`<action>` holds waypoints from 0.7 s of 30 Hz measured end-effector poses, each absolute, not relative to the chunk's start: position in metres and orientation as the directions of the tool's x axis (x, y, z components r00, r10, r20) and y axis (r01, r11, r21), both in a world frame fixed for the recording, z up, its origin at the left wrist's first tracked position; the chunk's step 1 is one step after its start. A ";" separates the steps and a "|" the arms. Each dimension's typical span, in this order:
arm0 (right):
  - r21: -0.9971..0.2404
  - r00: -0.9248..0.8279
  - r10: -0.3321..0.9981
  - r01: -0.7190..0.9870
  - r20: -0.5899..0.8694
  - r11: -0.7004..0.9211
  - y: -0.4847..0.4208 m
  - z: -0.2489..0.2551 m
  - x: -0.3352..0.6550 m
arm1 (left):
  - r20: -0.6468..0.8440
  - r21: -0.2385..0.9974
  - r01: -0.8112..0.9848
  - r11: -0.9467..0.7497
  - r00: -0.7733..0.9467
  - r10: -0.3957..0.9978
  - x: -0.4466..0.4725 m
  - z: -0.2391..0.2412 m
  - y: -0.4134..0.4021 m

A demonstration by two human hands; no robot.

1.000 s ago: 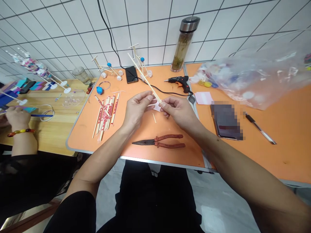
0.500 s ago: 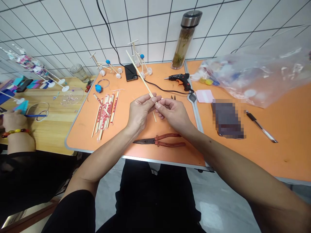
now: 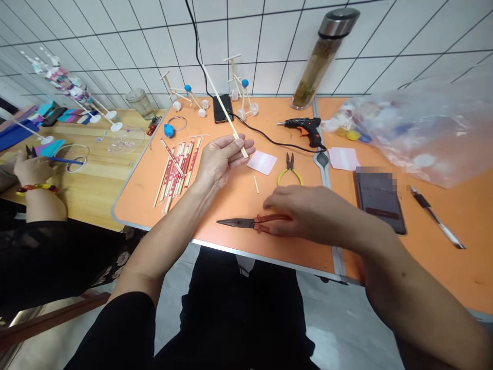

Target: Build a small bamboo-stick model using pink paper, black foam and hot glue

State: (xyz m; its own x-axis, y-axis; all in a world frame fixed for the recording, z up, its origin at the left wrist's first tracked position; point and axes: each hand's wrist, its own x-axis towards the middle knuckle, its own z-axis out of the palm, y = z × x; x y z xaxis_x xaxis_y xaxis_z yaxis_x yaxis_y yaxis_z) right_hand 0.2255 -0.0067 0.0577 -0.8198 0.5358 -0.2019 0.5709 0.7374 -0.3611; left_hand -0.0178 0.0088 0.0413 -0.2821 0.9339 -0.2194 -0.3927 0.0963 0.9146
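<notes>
My left hand [image 3: 222, 158] is closed, pinching a thin pale wooden stick [image 3: 225, 110] near its lower end; the stick slants up toward the wall. Low over the table, my right hand [image 3: 296, 213] has its thumb and fingers apart on either side of the red handles of the long-nose pliers [image 3: 239, 222]. Part of those handles is hidden under the hand, so contact is hard to judge. A short piece of stick [image 3: 257, 185] lies between my hands. Beyond the right hand are small yellow-handled pliers [image 3: 289, 167] and a pink paper square [image 3: 262, 162].
Red-and-white wrapped sticks [image 3: 179, 169] lie at left. Behind stand two stick models [image 3: 242, 97], a glue gun [image 3: 306, 128] and a tea bottle [image 3: 323, 56]. A phone [image 3: 379, 200], pen [image 3: 437, 216] and plastic bag [image 3: 427, 123] are at right. A co-worker's hand [image 3: 33, 167] works at far left.
My right hand has left the stick and moved down and right to the red-handled pliers. The left hand still holds the stick. The view has shifted, and the yellow-handled pliers now show.
</notes>
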 end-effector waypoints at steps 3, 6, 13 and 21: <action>-0.261 -0.824 0.479 0.555 -0.302 0.790 -0.021 0.053 0.219 | -0.228 0.914 -0.393 0.104 -0.285 0.931 -0.020 0.043 0.008; -0.205 -0.818 0.493 0.558 -0.295 0.804 -0.026 0.048 0.214 | -0.228 0.917 -0.385 0.106 -0.287 0.930 -0.021 0.044 0.008; -0.195 -0.845 0.496 0.531 -0.201 0.825 -0.026 0.039 0.211 | -0.245 0.913 -0.392 0.115 -0.299 0.922 -0.023 0.041 0.011; -0.511 -0.840 0.529 0.511 -0.124 0.691 -0.010 0.050 0.219 | -0.256 0.906 -0.404 0.126 -0.286 0.923 -0.030 0.036 0.015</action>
State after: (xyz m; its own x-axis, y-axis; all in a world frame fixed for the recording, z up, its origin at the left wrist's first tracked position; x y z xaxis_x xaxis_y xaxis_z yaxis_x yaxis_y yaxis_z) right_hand 0.2186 -0.0100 0.0500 -0.8398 0.5285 -0.1238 0.5105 0.6915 -0.5111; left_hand -0.0298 0.0150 0.0362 -0.2861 0.9234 -0.2559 -0.4040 0.1259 0.9061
